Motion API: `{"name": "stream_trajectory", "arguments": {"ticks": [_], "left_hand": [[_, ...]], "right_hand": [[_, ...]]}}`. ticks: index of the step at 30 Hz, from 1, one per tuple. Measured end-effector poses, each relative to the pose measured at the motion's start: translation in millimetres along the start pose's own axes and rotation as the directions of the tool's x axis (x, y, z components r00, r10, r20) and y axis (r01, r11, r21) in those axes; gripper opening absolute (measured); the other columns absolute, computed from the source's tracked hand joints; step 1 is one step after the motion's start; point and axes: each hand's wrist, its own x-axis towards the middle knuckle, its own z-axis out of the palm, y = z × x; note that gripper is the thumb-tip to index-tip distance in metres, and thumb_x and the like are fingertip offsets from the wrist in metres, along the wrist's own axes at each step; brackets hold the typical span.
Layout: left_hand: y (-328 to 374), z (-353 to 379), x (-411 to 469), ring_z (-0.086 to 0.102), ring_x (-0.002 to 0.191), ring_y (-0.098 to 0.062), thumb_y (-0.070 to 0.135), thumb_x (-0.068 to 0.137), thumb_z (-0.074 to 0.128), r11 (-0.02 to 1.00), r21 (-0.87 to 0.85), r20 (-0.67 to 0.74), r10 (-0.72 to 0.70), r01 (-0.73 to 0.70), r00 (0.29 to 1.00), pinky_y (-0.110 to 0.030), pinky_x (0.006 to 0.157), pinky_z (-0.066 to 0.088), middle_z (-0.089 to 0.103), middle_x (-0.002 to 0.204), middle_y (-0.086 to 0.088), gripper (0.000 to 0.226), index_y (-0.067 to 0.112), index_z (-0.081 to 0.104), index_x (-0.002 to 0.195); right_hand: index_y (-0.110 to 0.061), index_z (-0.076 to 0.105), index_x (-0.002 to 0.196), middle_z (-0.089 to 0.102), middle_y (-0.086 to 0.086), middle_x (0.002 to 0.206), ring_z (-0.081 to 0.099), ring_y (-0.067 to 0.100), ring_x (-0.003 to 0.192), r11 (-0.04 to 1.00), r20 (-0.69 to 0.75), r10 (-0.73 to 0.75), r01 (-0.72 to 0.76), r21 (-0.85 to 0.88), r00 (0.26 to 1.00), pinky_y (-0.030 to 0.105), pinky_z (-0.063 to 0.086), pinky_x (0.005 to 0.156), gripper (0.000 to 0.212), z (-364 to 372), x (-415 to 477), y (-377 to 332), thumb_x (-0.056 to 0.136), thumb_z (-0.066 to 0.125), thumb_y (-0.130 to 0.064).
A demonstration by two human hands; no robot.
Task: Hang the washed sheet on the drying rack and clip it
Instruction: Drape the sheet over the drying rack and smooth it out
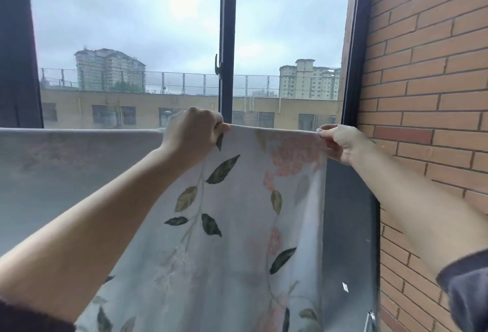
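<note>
Faced a tall, dark-framed window [132,28], with grey sky and pale apartment blocks [309,78] beyond the glass. Stood close to a tan brick wall [427,67] on the right, hard against the window frame.

Held up a floral sheet [237,226] across the lower part of the window, with its top edge level from the left border of the view almost to the wall. Showed green leaves and pink blossom on the nearer right portion and only a faint, washed-out print on the left portion. Hung down past the bottom of the view, in front of a dark panel [348,226] under the window. Could not tell whether a rack rail lay beneath the top fold.

Kept both hands raised and well apart along that top edge, with the cloth taut between them. Gripped the fold with the left hand [192,131], fingers curled over it near the central window post. Pinched the upper right corner with the right hand [340,141], just beside the brick. Wore dark sleeves [467,292] pushed back from bare forearms.

Noticed a small dark handle [217,65] on the central post, above the left hand.
</note>
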Motion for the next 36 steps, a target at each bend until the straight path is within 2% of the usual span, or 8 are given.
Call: {"name": "stream_trajectory", "arguments": {"ticks": [3, 6, 9, 14, 17, 20, 28, 36], "left_hand": [[20.3, 6.6, 9.3, 0.047, 0.06, -0.024, 0.038, 0.096, 0.05, 0.999, -0.035, -0.044, 0.007, -0.008, 0.999, -0.028, 0.055, 0.03, 0.049, 0.061, 0.001, 0.03, 0.022, 0.052, 0.071], [24.9, 17.1, 6.7, 0.053, 0.067, -0.027, 0.036, 0.096, 0.051, 0.998, -0.037, 0.08, 0.055, -0.052, 0.995, -0.031, 0.061, 0.039, 0.055, 0.067, -0.001, 0.03, 0.02, 0.052, 0.07], [24.0, 25.6, -5.9, 0.055, 0.068, -0.028, 0.033, 0.096, 0.052, 0.995, -0.012, 0.081, 0.097, -0.097, 0.992, -0.032, 0.063, 0.04, 0.053, 0.066, 0.0, 0.029, 0.021, 0.051, 0.068], [20.5, 24.8, -15.4, 0.05, 0.061, -0.024, 0.031, 0.095, 0.052, 0.987, -0.03, 0.089, 0.163, -0.16, 0.983, -0.034, 0.074, 0.039, 0.048, 0.059, 0.007, 0.028, 0.025, 0.048, 0.068], [14.5, 22.6, -15.9, 0.055, 0.064, -0.02, 0.04, 0.094, 0.052, 0.98, 0.001, 0.129, 0.196, -0.198, 0.972, -0.038, 0.089, 0.041, 0.061, 0.069, 0.005, 0.023, 0.024, 0.058, 0.077], [12.8, 15.5, -16.1, 0.05, 0.068, -0.02, 0.04, 0.093, 0.054, 0.984, 0.057, 0.131, 0.16, -0.168, 0.978, -0.034, 0.078, 0.038, 0.064, 0.081, -0.001, 0.022, 0.019, 0.061, 0.095], [13.4, 1.5, -1.3, 0.058, 0.071, -0.03, 0.027, 0.097, 0.049, 0.995, 0.084, -0.098, 0.053, -0.045, 0.994, -0.032, 0.065, 0.035, 0.068, 0.082, -0.014, 0.023, 0.014, 0.067, 0.093], [14.2, 11.2, -4.3, 0.058, 0.072, -0.03, 0.03, 0.099, 0.044, 0.993, 0.113, 0.031, 0.028, -0.031, 0.999, -0.032, 0.069, 0.034, 0.067, 0.085, -0.018, 0.031, 0.009, 0.065, 0.092]], "right_hand": [[-0.02, 0.059, 0.077, 0.063, -0.003, 0.065, 0.059, 0.009, 0.053, 0.996, -0.071, -0.069, 0.073, 0.054, 0.995, 0.022, 0.048, 0.047, 0.019, -15.5, 5.0, -9.4, 0.088, 0.061, -0.005], [-0.018, 0.06, 0.072, 0.06, -0.004, 0.052, 0.058, 0.01, 0.043, 0.992, 0.083, 0.121, -0.118, -0.039, 0.989, 0.024, 0.051, 0.044, 0.021, -34.1, 2.1, 2.1, 0.092, 0.054, -0.012], [-0.011, 0.065, 0.07, 0.065, 0.004, 0.065, 0.064, 0.018, 0.056, 0.919, 0.346, 0.385, -0.323, -0.226, 0.855, 0.035, 0.059, 0.058, 0.034, -44.8, -9.0, 26.6, 0.095, 0.046, -0.023], [-0.004, 0.068, 0.086, 0.065, 0.008, 0.079, 0.064, 0.018, 0.067, 0.881, 0.513, 0.443, -0.251, -0.401, 0.735, 0.03, 0.054, 0.063, 0.026, -34.6, -21.8, 63.8, 0.096, 0.044, -0.011], [-0.005, 0.069, 0.1, 0.065, 0.006, 0.08, 0.062, 0.013, 0.063, 0.964, 0.425, 0.259, -0.208, -0.163, 0.867, 0.025, 0.052, 0.059, 0.028, -30.3, -13.2, 57.6, 0.098, 0.041, -0.007], [-0.009, 0.068, 0.094, 0.063, 0.005, 0.079, 0.058, 0.012, 0.062, 1.0, 0.207, 0.006, -0.006, -0.001, 0.978, 0.027, 0.051, 0.06, 0.024, -29.7, -3.5, 38.2, 0.098, 0.045, -0.007], [-0.018, 0.07, 0.081, 0.062, 0.0, 0.075, 0.054, 0.013, 0.064, 0.952, 0.022, -0.305, 0.306, -0.001, 0.952, 0.025, 0.046, 0.056, 0.021, -33.4, -3.0, 9.5, 0.095, 0.055, -0.014], [-0.018, 0.066, 0.075, 0.058, -0.012, 0.045, 0.048, 0.004, 0.045, 0.98, -0.052, -0.141, 0.132, -0.147, 0.989, 0.016, 0.042, 0.046, 0.018, -50.5, -3.9, 35.8, 0.091, 0.061, -0.013]]}}
